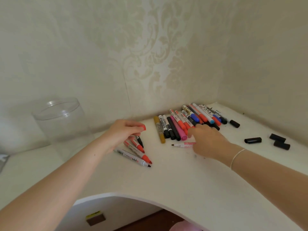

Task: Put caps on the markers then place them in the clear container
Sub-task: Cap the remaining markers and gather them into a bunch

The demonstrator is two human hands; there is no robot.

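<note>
A clear container stands at the back left of the white table. My left hand pinches a red cap above several uncapped markers lying with their tips toward me. My right hand curls over the back end of a thin uncapped marker with a red label, which lies flat on the table. Behind both hands a row of several capped markers in black, red, pink, blue and gold lies against the wall corner.
Three loose black caps lie at the right, and another black cap sits near the marker row. Patterned walls close off the back and right. The table's front edge curves inward close to me.
</note>
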